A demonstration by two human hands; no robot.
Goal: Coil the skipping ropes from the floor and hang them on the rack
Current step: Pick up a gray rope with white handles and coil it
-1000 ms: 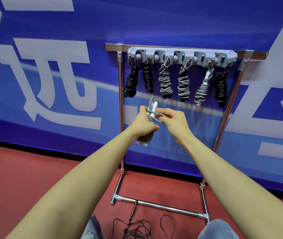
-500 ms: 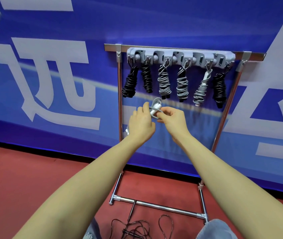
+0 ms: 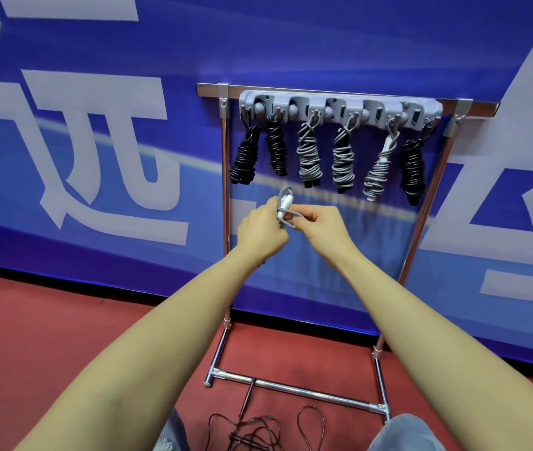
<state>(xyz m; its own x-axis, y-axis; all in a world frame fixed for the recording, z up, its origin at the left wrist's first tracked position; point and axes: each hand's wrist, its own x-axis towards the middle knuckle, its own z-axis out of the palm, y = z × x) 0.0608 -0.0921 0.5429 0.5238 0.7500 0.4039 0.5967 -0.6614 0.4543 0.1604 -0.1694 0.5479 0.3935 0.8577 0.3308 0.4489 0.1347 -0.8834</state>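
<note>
I hold a coiled grey skipping rope (image 3: 285, 203) with a white handle between both hands, just below the hanging row. My left hand (image 3: 261, 231) wraps around the bundle and hides most of it. My right hand (image 3: 325, 227) pinches a strand of the same rope. The chrome rack (image 3: 418, 222) carries a grey hook bar (image 3: 339, 107) on top. Several coiled ropes hang from its hooks, black ones (image 3: 245, 157) and grey ones (image 3: 309, 154). A loose black rope (image 3: 258, 424) lies on the floor in front of the rack's base.
A blue banner wall (image 3: 96, 157) with large white characters stands right behind the rack. The floor (image 3: 47, 336) is red. My knees in jeans (image 3: 401, 432) show at the bottom edge, beside the loose rope.
Both hands rose a little with the grey rope toward the hanging row. The left hand now covers more of the bundle, and the loop and white handle stick up above it.
</note>
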